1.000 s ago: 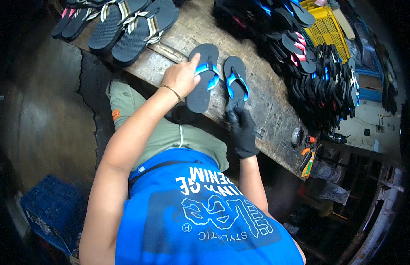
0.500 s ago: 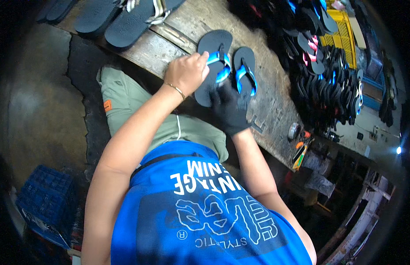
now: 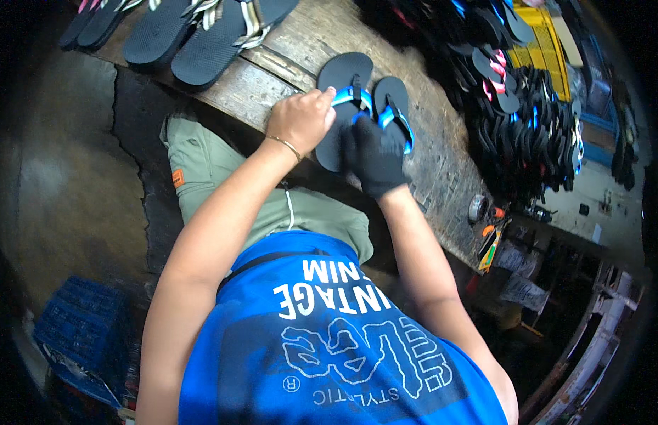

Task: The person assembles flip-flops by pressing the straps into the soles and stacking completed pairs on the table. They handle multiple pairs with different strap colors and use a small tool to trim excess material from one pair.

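Note:
A black flip-flop (image 3: pixel 339 71) with a blue strap lies on the wooden workbench. My bare left hand (image 3: pixel 300 119) pinches the left side of its strap between thumb and fingers. My right hand (image 3: pixel 375 157), in a black glove, curls over the strap's right side and the sole beneath; its fingertips are hard to make out against the black. Just right of them rests a second flip-flop (image 3: pixel 391 92), smaller-looking, black with a blue strap, its heel part hidden behind the glove.
Several black flip-flops (image 3: pixel 208 60) with striped straps line the bench's far left. A large pile of flip-flops (image 3: pixel 520 142) stands at the right, by a yellow crate (image 3: pixel 534 42). A tape roll (image 3: pixel 478 209) and a cutter (image 3: pixel 490 248) lie at the bench's right end. A blue crate (image 3: pixel 81 322) sits lower left.
My gloved right hand has moved up over the strap's right side, now covering part of it. My left hand keeps its hold. The whole view has shifted slightly.

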Tool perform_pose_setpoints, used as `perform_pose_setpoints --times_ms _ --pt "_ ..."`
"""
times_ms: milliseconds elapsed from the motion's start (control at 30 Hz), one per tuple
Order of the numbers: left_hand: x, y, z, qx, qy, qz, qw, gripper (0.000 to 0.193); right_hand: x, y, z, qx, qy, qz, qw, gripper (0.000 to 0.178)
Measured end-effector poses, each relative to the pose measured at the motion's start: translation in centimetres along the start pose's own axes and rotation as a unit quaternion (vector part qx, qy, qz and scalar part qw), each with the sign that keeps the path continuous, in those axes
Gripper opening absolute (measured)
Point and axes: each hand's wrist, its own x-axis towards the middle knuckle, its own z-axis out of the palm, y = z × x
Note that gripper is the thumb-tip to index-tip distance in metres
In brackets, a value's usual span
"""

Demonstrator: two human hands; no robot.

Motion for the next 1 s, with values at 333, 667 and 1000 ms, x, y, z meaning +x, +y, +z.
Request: perform_pose_setpoints --times_ms 333,667,1000 --pt "2.4 -2.2 -2.2 -0.148 -0.118 -0.026 0.982 0.041 -10.6 2.1 -1.7 0.214 0.041 0.114 0.969 0.023" --pt "-6.0 10.5 -0.2 0.037 0.027 0.142 0.989 0.056 -15.7 6.3 1.1 0.533 0.134 0.253 0.796 0.018" --pt "-6.0 24.0 -19.6 -0.319 -0.003 0.470 0.823 0.015 -20.9 18.7 1.6 -0.049 0.235 0.216 0.946 0.028"
